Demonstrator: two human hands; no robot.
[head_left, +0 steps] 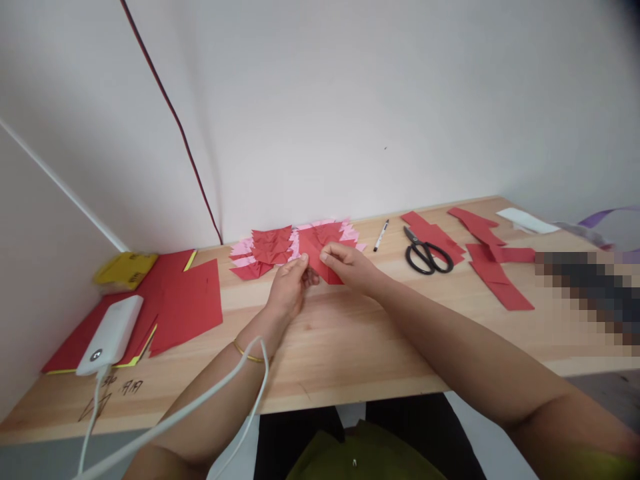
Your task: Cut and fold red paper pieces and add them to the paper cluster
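Between my two hands is a piece of red paper (316, 257), pinched from both sides above the wooden table. My left hand (291, 283) grips its left edge with the thumb on top. Thumb and fingers of my right hand (347, 267) close on its right part. Just behind lie folded paper pieces in red (271, 245) and pink (241, 250), spread in overlapping layers against the wall. My hands hide part of these layers, and the lower fold of the held paper is partly covered.
Right of my hands lie a pen (381, 235), black-handled scissors (427, 257) and red paper strips (493, 270). At left, a white power bank (111, 333) with a cable rests on red sheets (193, 307) beside a yellow packet (127, 268). The cable crosses my left forearm.
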